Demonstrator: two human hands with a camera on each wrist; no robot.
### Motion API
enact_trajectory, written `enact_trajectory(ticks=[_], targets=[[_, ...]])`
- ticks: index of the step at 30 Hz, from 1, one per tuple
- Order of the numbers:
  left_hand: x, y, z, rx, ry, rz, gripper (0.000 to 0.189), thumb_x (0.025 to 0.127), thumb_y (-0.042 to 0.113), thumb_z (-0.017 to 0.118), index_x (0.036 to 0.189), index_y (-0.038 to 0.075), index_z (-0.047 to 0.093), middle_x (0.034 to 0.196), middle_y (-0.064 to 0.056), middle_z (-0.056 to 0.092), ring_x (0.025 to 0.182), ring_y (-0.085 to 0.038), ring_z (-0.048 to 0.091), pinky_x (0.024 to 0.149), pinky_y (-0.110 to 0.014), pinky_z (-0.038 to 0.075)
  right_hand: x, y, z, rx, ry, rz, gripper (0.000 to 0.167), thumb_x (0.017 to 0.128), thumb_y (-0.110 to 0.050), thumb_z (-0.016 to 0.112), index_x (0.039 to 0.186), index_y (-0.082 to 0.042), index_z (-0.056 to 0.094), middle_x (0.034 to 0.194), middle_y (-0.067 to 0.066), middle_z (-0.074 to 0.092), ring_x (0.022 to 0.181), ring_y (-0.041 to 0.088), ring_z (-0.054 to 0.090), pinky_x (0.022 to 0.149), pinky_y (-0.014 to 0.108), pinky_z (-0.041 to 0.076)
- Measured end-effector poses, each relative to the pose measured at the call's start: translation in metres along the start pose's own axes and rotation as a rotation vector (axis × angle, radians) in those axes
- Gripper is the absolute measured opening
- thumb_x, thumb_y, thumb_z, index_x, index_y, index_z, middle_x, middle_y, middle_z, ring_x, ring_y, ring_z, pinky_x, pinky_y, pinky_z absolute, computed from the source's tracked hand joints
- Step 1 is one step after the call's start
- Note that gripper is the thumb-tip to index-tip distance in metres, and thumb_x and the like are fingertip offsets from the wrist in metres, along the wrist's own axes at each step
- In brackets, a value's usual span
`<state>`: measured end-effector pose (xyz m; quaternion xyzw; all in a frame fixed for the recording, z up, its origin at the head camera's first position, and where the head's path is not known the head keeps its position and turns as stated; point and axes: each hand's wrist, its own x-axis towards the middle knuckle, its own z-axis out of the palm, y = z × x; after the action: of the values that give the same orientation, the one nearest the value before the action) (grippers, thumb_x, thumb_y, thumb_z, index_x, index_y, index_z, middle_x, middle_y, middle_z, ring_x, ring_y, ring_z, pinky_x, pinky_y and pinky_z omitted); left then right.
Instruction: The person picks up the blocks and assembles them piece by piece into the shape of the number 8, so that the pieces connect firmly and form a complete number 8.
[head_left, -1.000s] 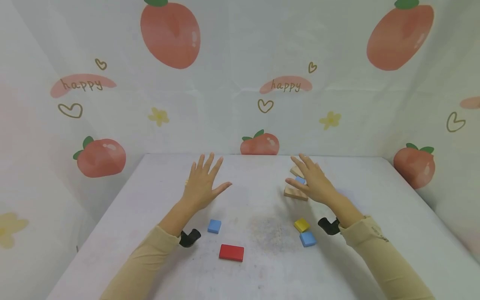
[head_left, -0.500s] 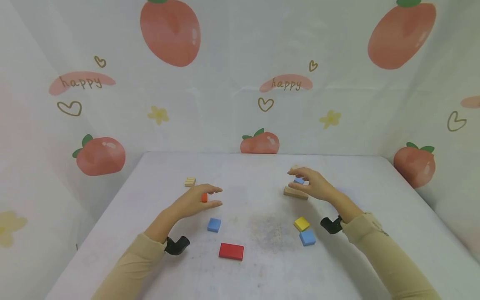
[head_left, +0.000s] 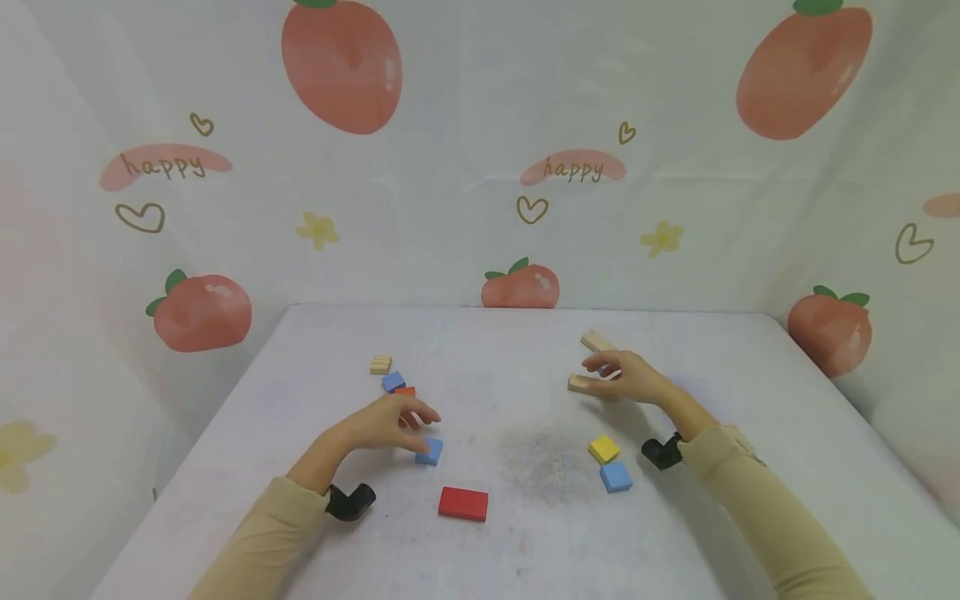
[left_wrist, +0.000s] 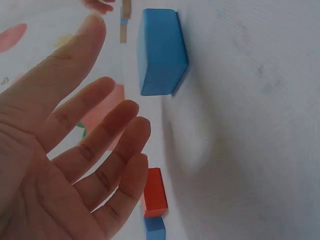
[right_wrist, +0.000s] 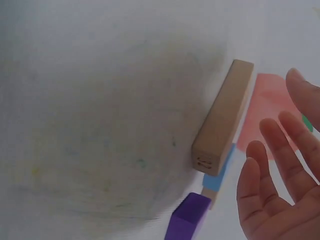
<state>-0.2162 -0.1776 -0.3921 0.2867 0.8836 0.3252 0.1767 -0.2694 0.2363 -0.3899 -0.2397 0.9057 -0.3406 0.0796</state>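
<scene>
My left hand (head_left: 386, 423) hovers with loosely bent fingers over the left part of the table, holding nothing. Its thumb overlaps a blue block (head_left: 430, 455) in the head view; the left wrist view shows a gap between the fingers and that blue block (left_wrist: 162, 52). Just behind the hand lie an orange-red block (head_left: 406, 392) and another blue block (head_left: 393, 382). My right hand (head_left: 628, 379), also without anything in it, is over a long wooden block (head_left: 579, 384), partly hiding it. In the right wrist view the wooden block (right_wrist: 222, 117) lies apart from the relaxed fingers.
A purple block (right_wrist: 187, 217) shows beside the wooden one. A second wooden block (head_left: 597, 341) is farther back, and a small grooved wooden piece (head_left: 381, 364) sits back left. Nearer are a red block (head_left: 462, 504), a yellow block (head_left: 603, 449) and a blue block (head_left: 616, 477).
Both hands have gone from spread fingers to looser, bent ones. The left has come nearer and lower, uncovering the blue and orange-red blocks behind it; the right has dropped toward the wooden block.
</scene>
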Motion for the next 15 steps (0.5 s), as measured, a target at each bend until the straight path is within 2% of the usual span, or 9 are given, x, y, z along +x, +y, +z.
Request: enact_trajectory(ticks=[4,10,15], targets=[[0.001,-0.002,0.003,-0.018,-0.044,-0.01,0.043,0.074,0.022,0.078,0.112,0.007,0.065,0.108,-0.008,0.067,0.092,-0.015,0.059,0.079,-0.023,0.049,0.0,0.004,0.0,-0.002,0.0,0.012,0.039,0.084,-0.011,0.068,0.115,0.01,0.058,0.112,0.027,0.061,0.093,0.032,0.061,0.083,0.04,0.051],[0.0,-0.003,0.006,-0.017,-0.061,-0.013,0.041,0.072,0.02,0.08,0.109,0.008,0.067,0.103,-0.006,0.066,0.088,-0.012,0.058,0.075,-0.019,0.047,0.002,0.01,0.003,0.001,-0.003,0.05,0.038,0.082,-0.01,0.069,0.115,0.008,0.058,0.109,0.026,0.062,0.083,0.022,0.062,0.071,0.023,0.048],[0.001,-0.004,0.007,-0.015,-0.057,-0.024,0.04,0.072,0.019,0.08,0.108,0.009,0.067,0.1,-0.004,0.065,0.086,-0.011,0.055,0.073,-0.019,0.046,0.005,0.015,0.005,-0.005,-0.004,0.075,0.038,0.081,-0.01,0.069,0.114,0.006,0.059,0.107,0.024,0.062,0.081,0.018,0.06,0.066,0.021,0.047]])
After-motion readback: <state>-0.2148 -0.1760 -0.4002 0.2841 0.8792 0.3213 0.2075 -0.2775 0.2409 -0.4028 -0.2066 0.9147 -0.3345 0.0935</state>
